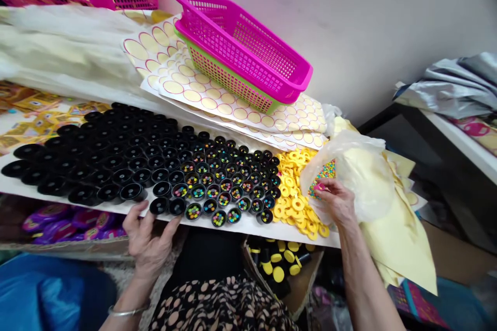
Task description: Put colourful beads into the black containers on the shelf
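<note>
Round black plastic cups [155, 162] are ranged left to right, left of the right hand [334, 199], by which a small pink piece [319, 186] is pinched at tiny multicoloured beads [328, 170]; the nearer left hand [149, 243] is spread, apparently empty, at the cups' near edge.

thin, smooth silver-coloured bangle [128, 312] around the wrist of the left hand [148, 240], bare forearms [363, 269], black patterned garment [221, 305] with rounded pale peach spots, gathered folds, plain black cloth [212, 256] by the tabletop's [240, 231] near edge
</note>
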Demonstrator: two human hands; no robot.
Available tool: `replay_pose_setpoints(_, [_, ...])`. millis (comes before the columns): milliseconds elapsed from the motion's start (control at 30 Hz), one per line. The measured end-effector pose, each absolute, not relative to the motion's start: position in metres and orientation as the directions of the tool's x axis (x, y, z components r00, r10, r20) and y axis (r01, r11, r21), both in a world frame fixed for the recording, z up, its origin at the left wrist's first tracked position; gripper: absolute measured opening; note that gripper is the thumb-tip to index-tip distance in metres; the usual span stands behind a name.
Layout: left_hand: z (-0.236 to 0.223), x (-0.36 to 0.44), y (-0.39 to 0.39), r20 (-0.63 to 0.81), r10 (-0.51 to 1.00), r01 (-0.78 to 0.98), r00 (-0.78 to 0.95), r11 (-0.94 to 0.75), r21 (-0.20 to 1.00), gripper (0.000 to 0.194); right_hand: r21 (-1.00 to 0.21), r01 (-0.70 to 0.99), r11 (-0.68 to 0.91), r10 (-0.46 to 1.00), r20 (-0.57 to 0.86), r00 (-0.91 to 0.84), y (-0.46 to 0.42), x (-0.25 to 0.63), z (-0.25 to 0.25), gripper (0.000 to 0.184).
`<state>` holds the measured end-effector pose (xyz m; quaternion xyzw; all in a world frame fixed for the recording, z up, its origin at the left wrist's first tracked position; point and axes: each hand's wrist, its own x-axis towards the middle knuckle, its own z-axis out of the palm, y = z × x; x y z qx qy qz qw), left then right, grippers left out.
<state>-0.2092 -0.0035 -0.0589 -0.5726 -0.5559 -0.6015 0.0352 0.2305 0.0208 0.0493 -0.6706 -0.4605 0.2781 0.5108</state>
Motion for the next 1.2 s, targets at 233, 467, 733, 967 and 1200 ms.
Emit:
replay_pose_setpoints(233, [-0.054, -0.21, -0.019, 0.681, 0.659, 0.711, -0.32, -0.308, 0.633, 0.047, -0.963, 0.253, 0.097, 0.902, 0.192, 0.386, 0.01, 0.166, 0.096, 0.032])
replay_pose_setpoints(467, [-0.056, -0.212, -0.028, 0.638, 0.7, 0.689, -0.321, -0.289, 0.664, 0.047, -0.958, 0.236, 0.165, 0.956, 0.096, -0.279, 0.058, 0.025, 0.109, 0.023])
replay_pose_setpoints(733, [-0.064, -0.213, -0.031, 0.608, 0.723, 0.641, -0.329, -0.302, 0.706, 0.056, -0.605, 0.489, 0.628, 0.714, 0.199, -0.671, 0.13, -0.062, 0.076, 0.023])
replay_pose_setpoints(967, [-0.065, -0.214, -0.031, 0.619, 0.716, 0.643, -0.323, -0.314, 0.699, 0.06, -0.053, 0.617, 0.785, 0.618, 0.007, -0.786, 0.138, -0.085, 0.095, 0.019])
replay_pose_setpoints(1200, [-0.067, -0.214, -0.031, 0.626, 0.705, 0.647, -0.333, -0.312, 0.696, 0.059, -0.13, 0.643, 0.755, 0.654, 0.086, -0.751, 0.143, -0.081, 0.11, 0.02])
